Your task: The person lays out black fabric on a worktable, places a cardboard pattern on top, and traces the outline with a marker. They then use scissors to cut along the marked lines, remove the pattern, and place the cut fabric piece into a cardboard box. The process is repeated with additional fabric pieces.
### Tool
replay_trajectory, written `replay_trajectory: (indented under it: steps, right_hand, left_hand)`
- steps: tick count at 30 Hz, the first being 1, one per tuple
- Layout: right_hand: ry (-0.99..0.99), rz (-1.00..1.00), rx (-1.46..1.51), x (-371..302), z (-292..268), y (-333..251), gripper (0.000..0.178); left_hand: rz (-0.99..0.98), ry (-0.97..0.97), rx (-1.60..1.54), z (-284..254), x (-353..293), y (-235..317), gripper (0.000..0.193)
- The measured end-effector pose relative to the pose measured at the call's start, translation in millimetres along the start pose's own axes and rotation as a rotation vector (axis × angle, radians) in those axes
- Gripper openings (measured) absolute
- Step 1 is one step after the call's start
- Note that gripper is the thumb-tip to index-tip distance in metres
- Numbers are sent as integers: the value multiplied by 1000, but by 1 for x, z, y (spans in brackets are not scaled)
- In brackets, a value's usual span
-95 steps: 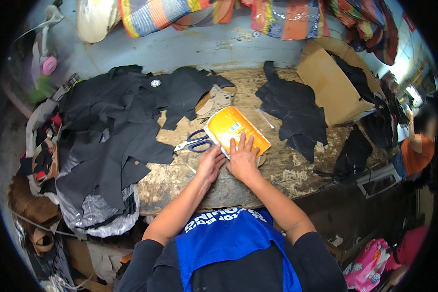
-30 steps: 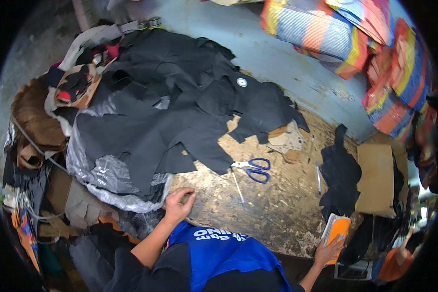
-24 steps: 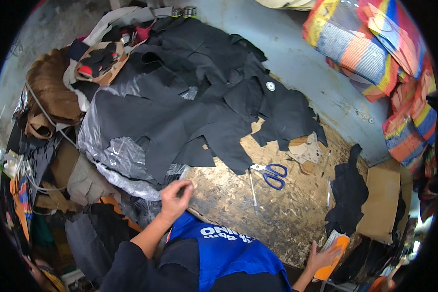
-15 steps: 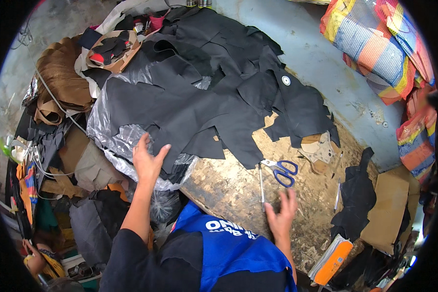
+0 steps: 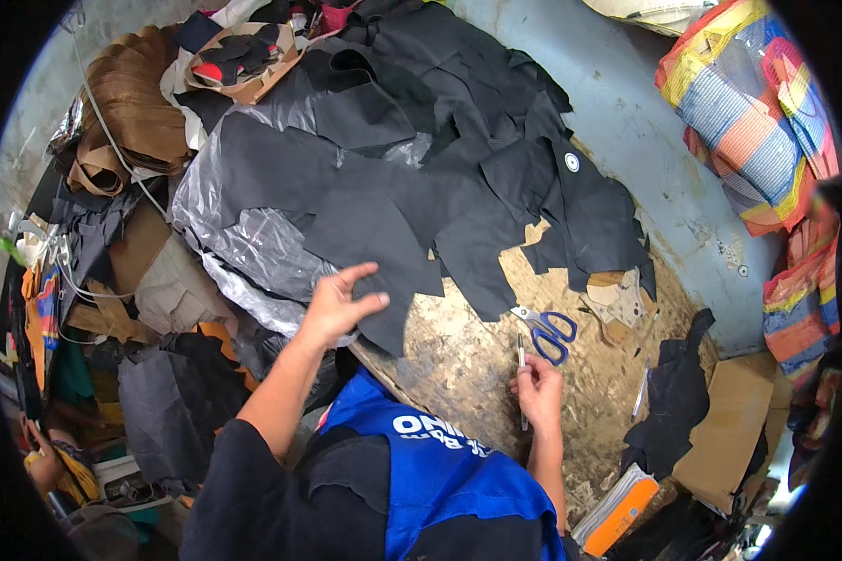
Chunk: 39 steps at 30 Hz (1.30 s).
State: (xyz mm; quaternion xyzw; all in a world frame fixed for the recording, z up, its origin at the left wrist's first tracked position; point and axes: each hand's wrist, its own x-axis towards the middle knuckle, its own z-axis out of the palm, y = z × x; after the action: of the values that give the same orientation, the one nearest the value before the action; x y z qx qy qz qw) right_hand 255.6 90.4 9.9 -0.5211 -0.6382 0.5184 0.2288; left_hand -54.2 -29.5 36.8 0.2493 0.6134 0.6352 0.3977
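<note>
Now the right hand (image 5: pixel 539 374) is gripping a slim pale pen (image 5: pixel 521 353), near the centre of the frame and to the right, above the bare wooden surface (image 5: pixel 458 374). The fingers are closed around its middle part. The left hand (image 5: pixel 335 309) holds nothing that I can see; its fingers are spread and its thumb stands apart, at the near edge of the black sheet (image 5: pixel 374 224). Whether the fingertips touch this sheet, I cannot tell.

For good handling, in my judgement, the pen should be taken lower toward its point, so that it does not swing between the fingers. It is also wise to lift it away from the scissors (image 5: pixel 553 338), because its upper end is just beside their blue handles. The left hand would do best to lie flat, with a light and even pressure, since the sheet looks thin and its corner could fold or slide.

As for direction, the long axis of the pen runs almost vertically in the frame. Its dark, narrow end, which seems to be the writing point, is directed to the top of the frame, and the other end comes out below the hand. The black sheet stretches from the upper left toward the centre, with its lower corner pointing downward.
</note>
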Motion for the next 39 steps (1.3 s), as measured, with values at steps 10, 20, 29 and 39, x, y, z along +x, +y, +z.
replay_trajectory:
  steps: [10,20,29,39]
  right_hand:
    - [-592,236,1150,-22,-43,48,25]
    - [-638,254,1213,-16,-44,55,25]
    - [-639,250,1195,-15,-43,57,28]
    - [-619,237,1181,-16,-42,53,29]
  left_hand:
    - [87,-350,-162,-3,71,136,75]
    - [542,-554,-6,14,131,226,71]
    - [176,31,943,-80,174,96,74]
    - [38,-10,672,-94,160,108,66]
